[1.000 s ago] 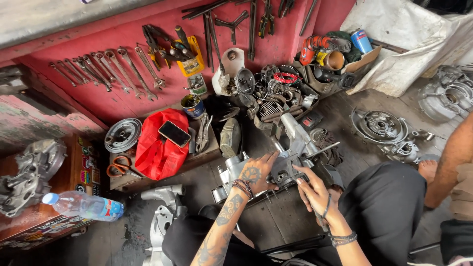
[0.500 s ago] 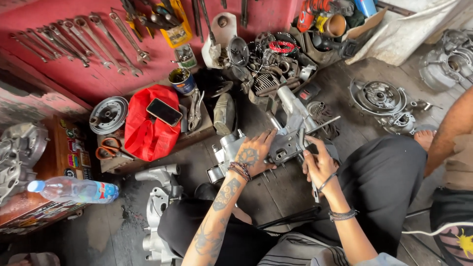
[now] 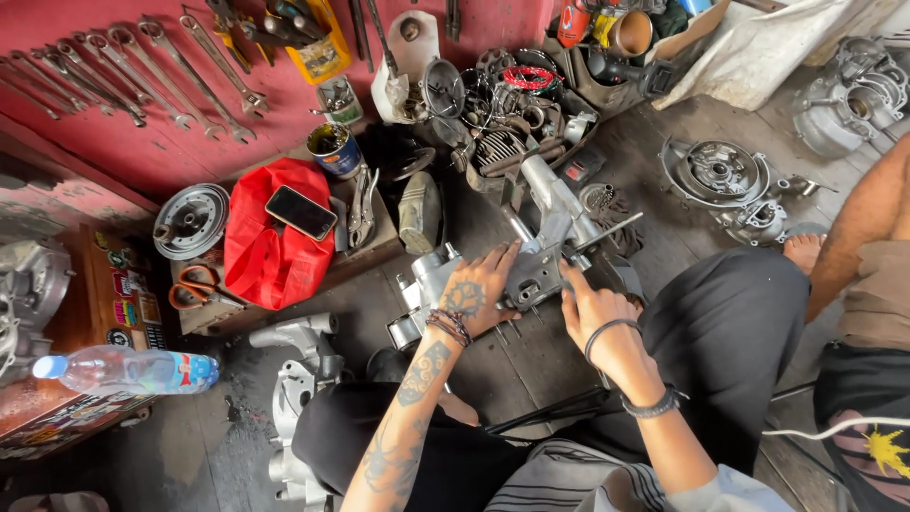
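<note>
A grey metal engine casing (image 3: pixel 540 237) lies on the dark floor in front of my knees. My left hand (image 3: pixel 479 292) rests flat on its left part, fingers spread over the housing. On the casing's right side, my right hand (image 3: pixel 592 308) is curled around the edge; whether it holds a tool is hidden. A thin metal rod (image 3: pixel 611 229) sticks out of the casing to the right.
Wrenches (image 3: pixel 142 66) hang on the red board at the back. A red bag (image 3: pixel 275 237) with a phone (image 3: pixel 300 211) on it, scissors (image 3: pixel 194 287), pliers, a tin and engine parts (image 3: pixel 725 185) surround me. A water bottle (image 3: pixel 128 370) lies left. Another person's leg (image 3: pixel 858 237) is right.
The view has shifted slightly down and closer. Both hands stay on the engine casing, with the right hand moved a little lower along its right edge.
</note>
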